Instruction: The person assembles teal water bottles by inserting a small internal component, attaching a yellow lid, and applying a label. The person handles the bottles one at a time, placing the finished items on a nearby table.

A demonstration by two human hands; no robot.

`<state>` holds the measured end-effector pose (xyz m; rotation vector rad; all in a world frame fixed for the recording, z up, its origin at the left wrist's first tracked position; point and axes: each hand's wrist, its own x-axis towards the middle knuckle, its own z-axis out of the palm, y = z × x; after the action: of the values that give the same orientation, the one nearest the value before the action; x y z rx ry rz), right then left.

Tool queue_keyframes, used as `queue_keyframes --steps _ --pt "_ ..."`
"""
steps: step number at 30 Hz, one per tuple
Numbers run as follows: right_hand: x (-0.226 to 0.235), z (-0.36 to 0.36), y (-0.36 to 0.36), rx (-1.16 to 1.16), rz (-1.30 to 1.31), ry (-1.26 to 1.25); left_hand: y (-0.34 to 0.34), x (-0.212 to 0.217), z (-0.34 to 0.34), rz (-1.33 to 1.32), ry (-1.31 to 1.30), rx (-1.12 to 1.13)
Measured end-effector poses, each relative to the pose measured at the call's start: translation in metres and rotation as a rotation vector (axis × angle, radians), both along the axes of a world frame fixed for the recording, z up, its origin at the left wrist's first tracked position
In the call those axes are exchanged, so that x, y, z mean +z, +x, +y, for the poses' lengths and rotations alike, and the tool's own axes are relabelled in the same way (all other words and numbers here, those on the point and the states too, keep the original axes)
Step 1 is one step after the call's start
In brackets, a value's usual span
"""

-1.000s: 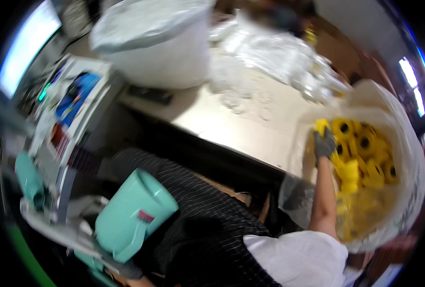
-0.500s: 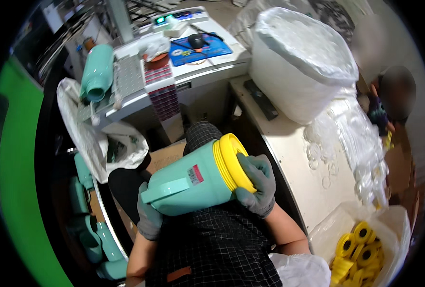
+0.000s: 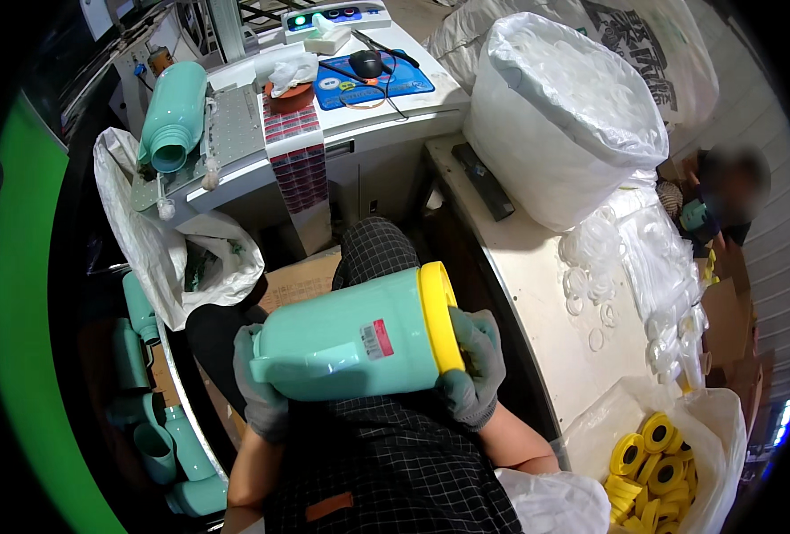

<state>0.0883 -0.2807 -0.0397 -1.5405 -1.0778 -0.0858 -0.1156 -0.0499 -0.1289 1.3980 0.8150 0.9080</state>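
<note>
A turquoise plastic jug body (image 3: 342,343) lies sideways above my lap, a red-and-white label on its side. Its bottom end rests in my gloved left hand (image 3: 257,378), fingers wrapped round it. At the other end is a yellow screw collar (image 3: 439,317), seated close against the jug's rim. My gloved right hand (image 3: 475,367) grips that collar from the right, thumb on the near side and fingers over the open end. What lies inside the collar is hidden by the hand.
More yellow collars (image 3: 657,467) fill a bag at lower right. Clear rings (image 3: 586,285) lie on the right bench below a large white sack (image 3: 546,133). Turquoise jug bodies (image 3: 190,445) sit in a bin at left. Another jug (image 3: 174,116) rests on the machine table beside a label roll (image 3: 293,96).
The collar's yellow threads, visible before, are now covered as it sits closer to the jug. The jug has rolled, taking its handle downward, and my right hand has turned with the collar.
</note>
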Motion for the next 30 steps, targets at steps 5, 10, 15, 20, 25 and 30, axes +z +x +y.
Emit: queue_keyframes --steps 5,10,15,20,25,30 --pt "0.03 -0.002 0.042 0.116 0.782 0.327 -0.003 0.032 0.015 -0.133 -0.046 -0.145" --pt "0.02 0.025 0.063 0.384 0.708 0.193 0.03 0.065 -0.009 -0.178 -0.008 -0.232" --pt "0.024 -0.027 0.045 0.139 0.86 0.296 0.024 0.048 -0.012 -0.154 0.143 -0.288" --pt "-0.024 -0.071 0.002 -0.652 0.465 -0.015 0.066 0.072 -0.058 -0.167 -0.057 -0.415" --pt "-0.068 -0.194 0.1 -0.391 0.952 1.065 0.1 0.093 -0.082 -0.209 -0.09 -0.506" --pt "-0.036 -0.352 0.189 -0.534 0.785 0.763 0.026 0.081 -0.021 0.017 -0.171 -0.255"
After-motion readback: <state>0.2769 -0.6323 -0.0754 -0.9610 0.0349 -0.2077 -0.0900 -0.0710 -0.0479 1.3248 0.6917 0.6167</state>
